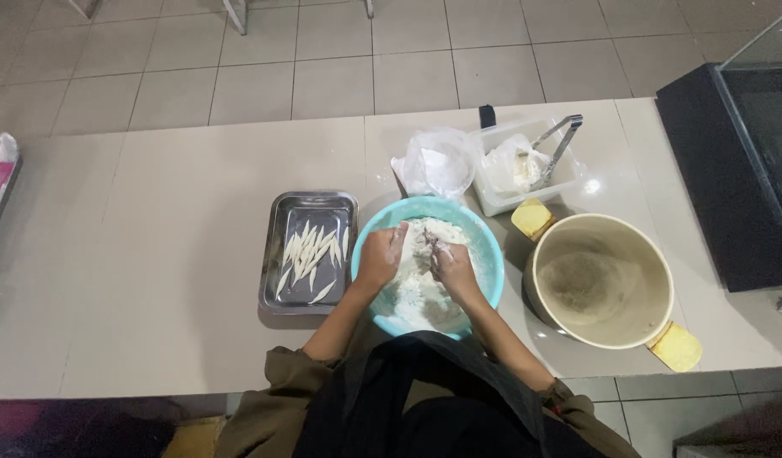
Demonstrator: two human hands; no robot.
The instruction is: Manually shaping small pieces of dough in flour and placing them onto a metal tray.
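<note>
Head view: both hands, left [381,256] and right [450,268], sit in the turquoise bowl [489,254] mid-surface, fingers curled on a small floury piece [428,243]; best tumbled low, keeping flour [416,293] inside.

1 head camera looks steeply down from above the person's chest, fairly near, facing across the counter [153,254] toward the tiled floor [340,59].

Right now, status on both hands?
Left hand and right hand buried in floury mix inside round turquoise plastic bowl. Grip unclear. Nothing obstructing.
</note>
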